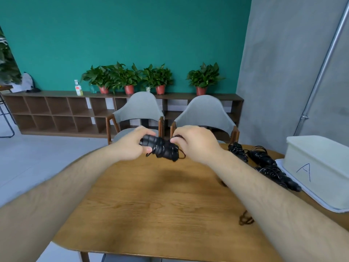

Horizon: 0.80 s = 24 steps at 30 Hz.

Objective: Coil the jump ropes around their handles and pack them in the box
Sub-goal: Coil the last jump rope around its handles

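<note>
While left hand [130, 146] grips the handles [147, 141] steady, left of the box [319, 167], right hand [194, 142] pinches the cord [168, 150], likely tucking its end.

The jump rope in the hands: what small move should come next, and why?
Probably the right hand should tuck the loose loop under the coils, because the jump rope, gripped by the left hand, is nearly wound yet loops stick out.

Table [151, 205] was smooth grained wood with a soft sheen; box [321, 163], matt off-white plastic; jump ropes [263, 158], black with slightly glossy cord; chairs [139, 108], grey matt cloth on wooden frames; wall pipe [321, 72], dull grey metal.
</note>
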Available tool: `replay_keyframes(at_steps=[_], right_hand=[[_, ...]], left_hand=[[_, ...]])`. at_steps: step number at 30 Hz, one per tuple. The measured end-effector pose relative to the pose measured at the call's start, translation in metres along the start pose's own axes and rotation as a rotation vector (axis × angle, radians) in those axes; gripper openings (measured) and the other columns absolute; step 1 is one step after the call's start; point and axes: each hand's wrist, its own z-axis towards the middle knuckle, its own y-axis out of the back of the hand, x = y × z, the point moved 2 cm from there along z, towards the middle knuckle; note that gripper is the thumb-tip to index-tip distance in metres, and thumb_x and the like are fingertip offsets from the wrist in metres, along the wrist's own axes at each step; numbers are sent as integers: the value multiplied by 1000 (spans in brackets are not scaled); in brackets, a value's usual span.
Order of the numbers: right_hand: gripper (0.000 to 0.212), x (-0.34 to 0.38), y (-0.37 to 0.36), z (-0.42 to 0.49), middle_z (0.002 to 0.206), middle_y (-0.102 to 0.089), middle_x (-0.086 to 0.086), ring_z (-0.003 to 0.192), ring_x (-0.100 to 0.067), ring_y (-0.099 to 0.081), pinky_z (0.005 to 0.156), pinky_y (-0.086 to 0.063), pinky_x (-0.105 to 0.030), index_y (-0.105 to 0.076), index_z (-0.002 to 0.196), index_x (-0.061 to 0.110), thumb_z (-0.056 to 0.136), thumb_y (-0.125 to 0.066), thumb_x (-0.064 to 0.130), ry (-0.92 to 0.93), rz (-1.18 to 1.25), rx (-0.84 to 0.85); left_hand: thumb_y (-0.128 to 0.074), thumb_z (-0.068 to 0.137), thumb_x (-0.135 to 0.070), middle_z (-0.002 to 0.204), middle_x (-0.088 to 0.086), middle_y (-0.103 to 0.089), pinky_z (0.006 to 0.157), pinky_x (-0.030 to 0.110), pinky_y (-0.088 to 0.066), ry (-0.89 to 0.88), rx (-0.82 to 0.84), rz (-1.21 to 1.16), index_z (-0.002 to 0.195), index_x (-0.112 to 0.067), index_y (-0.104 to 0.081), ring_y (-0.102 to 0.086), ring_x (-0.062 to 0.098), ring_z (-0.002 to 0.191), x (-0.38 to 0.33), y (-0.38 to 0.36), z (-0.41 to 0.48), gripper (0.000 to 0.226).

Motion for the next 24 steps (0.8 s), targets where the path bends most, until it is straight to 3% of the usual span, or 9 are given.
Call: replay_keyframes(at_steps=[3, 6, 9, 12, 14, 16, 18, 20, 24], right_hand=[[24, -14, 9, 8, 91, -63, 14, 84, -11, -56, 67, -44, -33, -67, 93, 30, 97, -55, 51, 1, 71, -19], [27, -30, 1, 7, 83, -62, 13, 79, -8, -54, 64, -43, -31, -65, 86, 30, 95, -56, 53, -27, 202, -42], [13, -45, -26, 1, 82, -67, 14, 81, -5, -61, 74, -53, -34, -66, 85, 33, 95, -57, 35, -105, 365, 19], [21, -41, -47, -4, 86, -66, 10, 80, -13, -62, 76, -55, -37, -67, 97, 24, 97, -54, 8, -161, 495, 91], [27, -30, -47, -12, 72, -58, 8, 66, -14, -54, 66, -47, -34, -63, 93, 22, 107, -40, 27, -240, 545, 117], [41, -18, -46, -19, 75, -60, 8, 72, -13, -56, 69, -44, -33, -60, 90, 25, 107, -29, 45, -258, 477, 176], [43, -11, -47, -24, 88, -64, 8, 86, -14, -59, 77, -45, -33, -60, 89, 27, 107, -27, 47, -244, 395, 248], [42, -6, -48, -28, 88, -64, 7, 85, -16, -60, 76, -48, -34, -60, 89, 25, 107, -28, 46, -221, 320, 303], [35, 3, -38, -26, 78, -58, 5, 71, -19, -57, 56, -42, -35, -52, 92, 19, 107, -31, 43, -113, 88, 195]], left_hand=[[-69, 94, -10, 126, -10, -59, 100, 28, -45, -21, 189, -92, 130, -33, -56, -59, 7, 113, -6, -2, -10, 44], [-69, 91, -3, 128, 1, -66, 97, 27, -49, -63, 293, -461, 132, -22, -59, -64, 14, 117, -9, -2, -20, 46], [-65, 83, -6, 137, 16, -62, 103, 34, -49, -130, 279, -829, 138, -4, -54, -61, 26, 125, -11, 3, -20, 55], [-64, 85, -6, 141, 24, -57, 113, 42, -42, -176, 245, -973, 143, 1, -49, -54, 35, 132, -13, 3, -17, 60], [-63, 85, -4, 140, 23, -58, 114, 43, -40, -172, 156, -1050, 143, 1, -49, -54, 34, 133, -16, 0, -14, 60], [-62, 85, -2, 137, 18, -62, 113, 40, -42, -157, 17, -1116, 141, 2, -50, -57, 29, 131, -20, -1, -10, 58], [-62, 89, 3, 131, 13, -67, 113, 38, -43, -90, -162, -1126, 140, 1, -52, -62, 22, 125, -18, 2, -3, 52], [-62, 94, 4, 130, 9, -67, 116, 40, -41, 18, -349, -1008, 140, -2, -54, -63, 19, 123, -7, 6, 3, 47], [-68, 95, -11, 138, 0, -54, 112, 34, -40, 180, -461, -510, 143, -16, -53, -56, 16, 123, 12, 14, 4, 50]])
